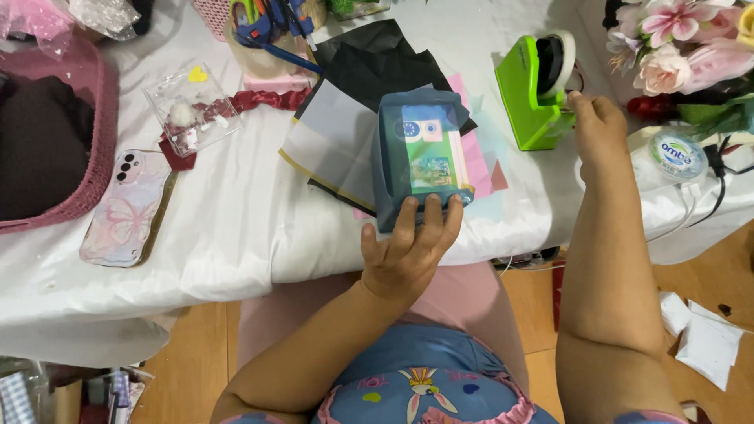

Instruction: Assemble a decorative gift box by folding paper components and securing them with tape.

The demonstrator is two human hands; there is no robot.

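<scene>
**A:** ok what's going on with the hands here?

**B:** The left hand (408, 255) is lower middle of the frame, lying flat on the near end of a small box wrapped in blue paper (420, 157). Its fingers (430, 216) are stretched out and pressing down on the box, not curled around it. The box sits in the centre of the frame near the front edge of the white-covered surface (236, 220), on top of loose sheets of black, white and pink paper (345, 133).

**A:** and the other one?

**B:** The right hand (597, 126) is up at the right, at the green tape dispenser (538, 86). The fingers are bunched together right at the dispenser's front end, but whether they're actually pinching any tape I can't tell from this angle.

**A:** anything else around?

**B:** A phone in a butterfly case (126, 208) at the left, a clear plastic box (192, 106) above it, a pink basket (55, 133) at the far left, and pink artificial flowers (675, 39) in the upper right corner.
</scene>
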